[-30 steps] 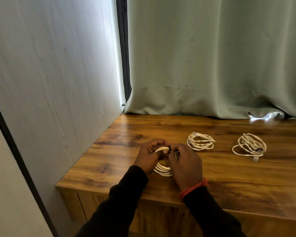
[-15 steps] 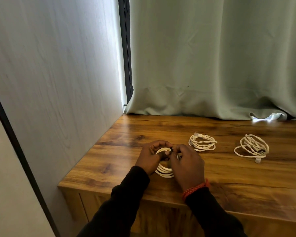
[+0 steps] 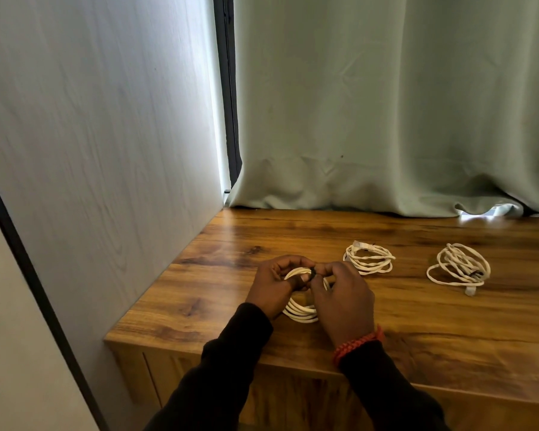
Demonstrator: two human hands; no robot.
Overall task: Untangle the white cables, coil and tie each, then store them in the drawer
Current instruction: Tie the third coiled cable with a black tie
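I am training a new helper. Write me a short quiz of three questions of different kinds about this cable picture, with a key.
1. True or false: the left hand and the right hand both hold one cable coil.
2. How many cable coils lie on the wooden top away from the hands?
3. Which free coil shows a small dark tie? A) middle coil B) far right coil

Key
1. True
2. Two
3. B
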